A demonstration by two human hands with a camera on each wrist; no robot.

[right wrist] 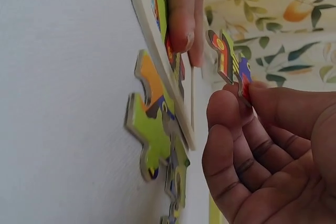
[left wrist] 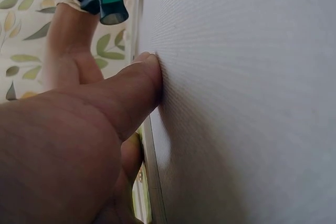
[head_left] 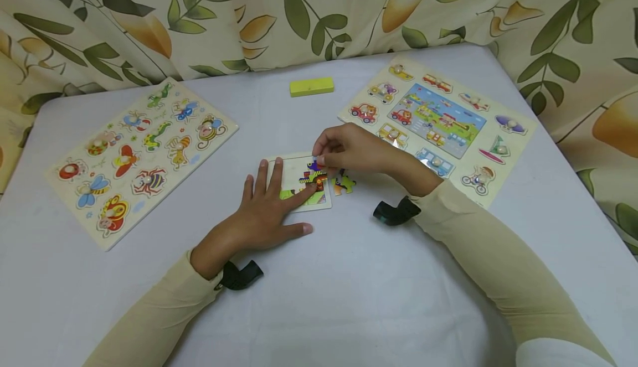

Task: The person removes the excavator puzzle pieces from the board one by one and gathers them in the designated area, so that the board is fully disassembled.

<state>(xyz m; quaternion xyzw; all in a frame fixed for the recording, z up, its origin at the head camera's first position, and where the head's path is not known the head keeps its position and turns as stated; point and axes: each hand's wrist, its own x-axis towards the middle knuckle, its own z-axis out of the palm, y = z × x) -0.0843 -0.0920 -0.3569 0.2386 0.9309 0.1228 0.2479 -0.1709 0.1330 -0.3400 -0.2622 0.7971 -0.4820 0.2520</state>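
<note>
A small jigsaw tray (head_left: 295,175) lies mid-table, with colourful pieces in its right and lower parts. My left hand (head_left: 261,215) rests across its left side, fingers spread, the index fingertip over the fitted pieces. The left thumb (left wrist: 139,85) extends to the tablecloth below the tray. Above the tray's right edge, my right hand (head_left: 351,148) pinches a jigsaw piece (right wrist: 226,56) between thumb and fingers; it is printed in red, green and purple and is raised off the tray. Loose jigsaw pieces (right wrist: 149,135) lie beside the tray, partly under the right hand in the head view.
An insect peg puzzle board (head_left: 164,176) lies at the left. A vehicle peg puzzle board (head_left: 468,165) sits at the right, under the right forearm. Behind the tray is a yellow-green block (head_left: 312,86). Leaf-patterned curtains (head_left: 309,13) hang behind the white-covered table (head_left: 319,300).
</note>
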